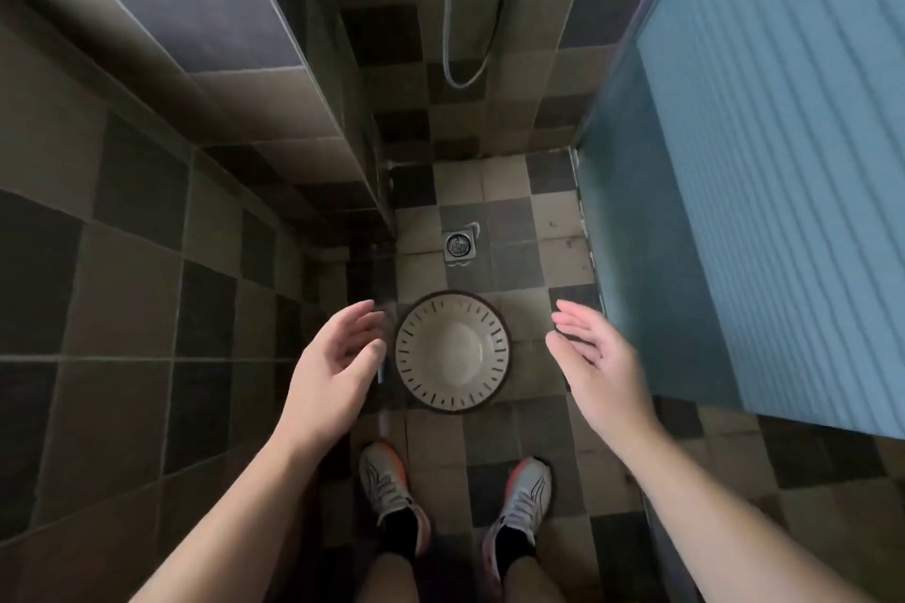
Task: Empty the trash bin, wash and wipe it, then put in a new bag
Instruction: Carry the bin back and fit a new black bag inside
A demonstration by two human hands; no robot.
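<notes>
Trash bin [452,352] stands upright between left hand [329,375] and right hand [598,367], untouched

No readable text, labels, brands or numbers — none anywhere

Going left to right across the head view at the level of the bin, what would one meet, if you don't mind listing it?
Tiled wall → left hand → bin → right hand → blue door.

Cream trash bin [453,350], dark rim, black slits; brown-beige checkered tiles [514,220]
</notes>
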